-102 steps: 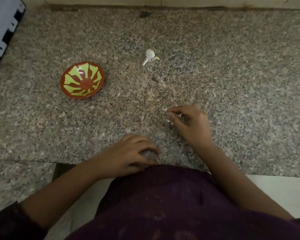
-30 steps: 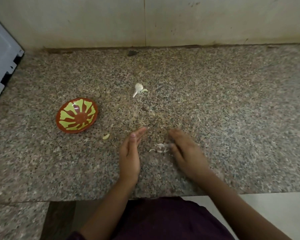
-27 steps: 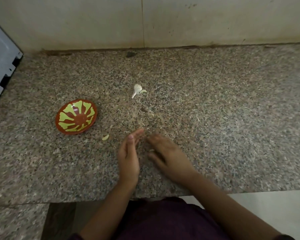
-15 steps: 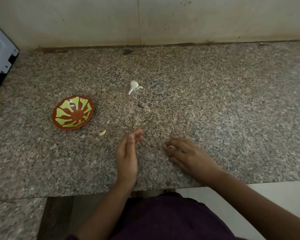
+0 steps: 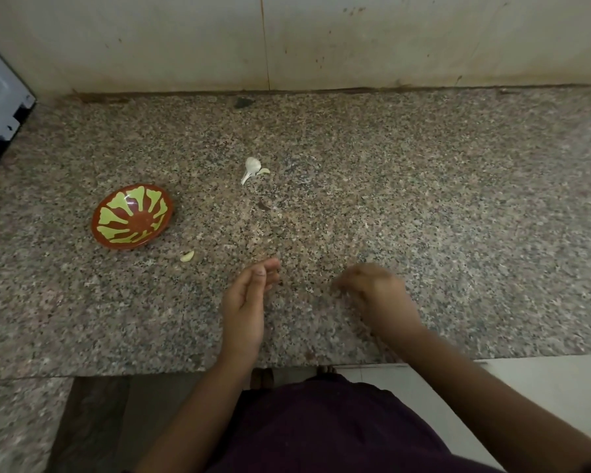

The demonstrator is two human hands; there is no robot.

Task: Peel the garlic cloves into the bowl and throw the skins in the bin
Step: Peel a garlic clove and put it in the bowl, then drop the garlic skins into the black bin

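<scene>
White appliance (image 5: 0, 107): at the far left edge, only a corner in view, well apart from everything else.
Bowl (image 5: 132, 216): red with green petals, on the worktop (image 5: 458, 216) left of centre; nothing seen inside.
Peeled clove (image 5: 187, 256): pale, lying on the bare stone just beside the bowl's near right rim, not in it; long axis slanting from near-left to far-right.
Left hand (image 5: 244, 302): set on its edge on the worktop, fingers straight and together, palm facing right, holding nothing; clove ahead and to the left of the fingertips, so probably the nearer hand for lifting it into the bowl.
Path from clove to bowl: short, leftward, nothing in between.
Garlic stalk (image 5: 251, 169): white papery piece with a stem, further back, roughly in line beyond the left hand.
Yellowish bit (image 5: 264, 171): touching the stalk's right side; peeled or not, too small to tell.
Right hand (image 5: 376, 291): blurred, knuckles up, fingers curled down toward the stone; pinching skins or holding nothing, cannot tell; well apart from the clove, with the left hand in between.
Skins: none clearly made out between the hands.
Bin: not in view.
</scene>
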